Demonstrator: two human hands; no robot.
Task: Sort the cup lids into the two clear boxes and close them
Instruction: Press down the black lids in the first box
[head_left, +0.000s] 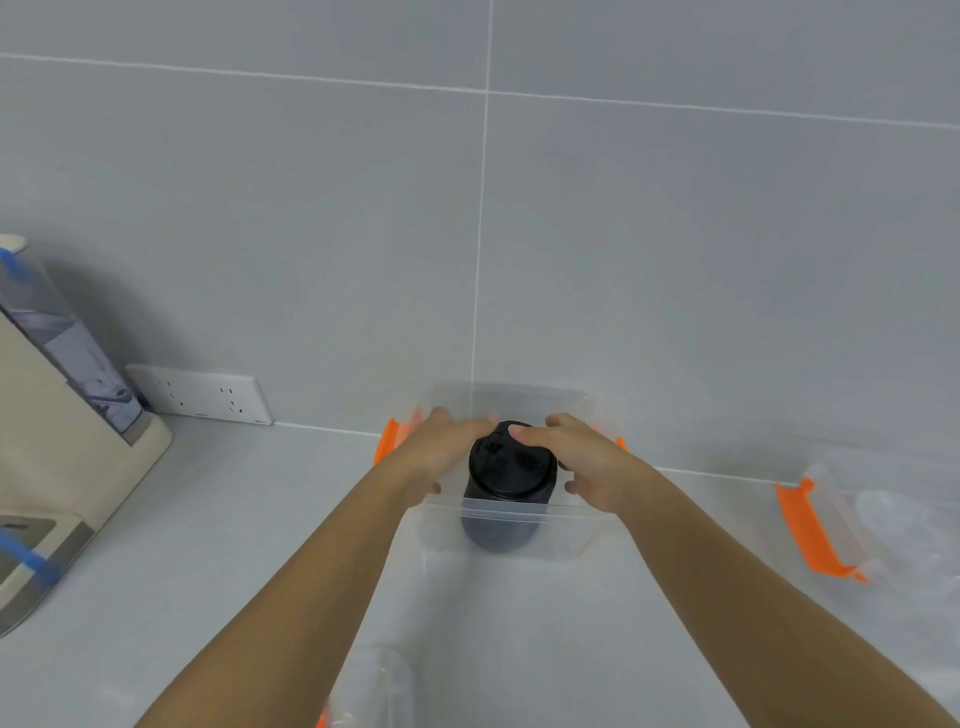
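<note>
Black lid stack (511, 480) stands upright inside clear box (519, 512), head view, centre of the table (208, 519), the box's far side against the tiled wall (675, 260). Box is uncovered; orange latch (387, 441) folded out on its left end, and the right-end one is mostly hidden behind the right hand (589, 462). Both hands reach into the box from the near side. Left hand (441, 457): fingers (480, 423) nearly straight, laid along the far-left edge of the top lid, thumb splayed toward the box's near wall. Right hand: fingers bent over the top of the stack, thumb on its near-right side, holding it. Some motion blur on both. Second clear box (893, 545) far right on the table, well apart, with an orange latch (810, 530) on its left end; contents too blurred to tell. Another clear plastic piece (376, 686) at the near edge between the forearms. Left side: white wall socket (200, 395) low on the wall, beige appliance (62, 441) with blue tape (26, 556).
</note>
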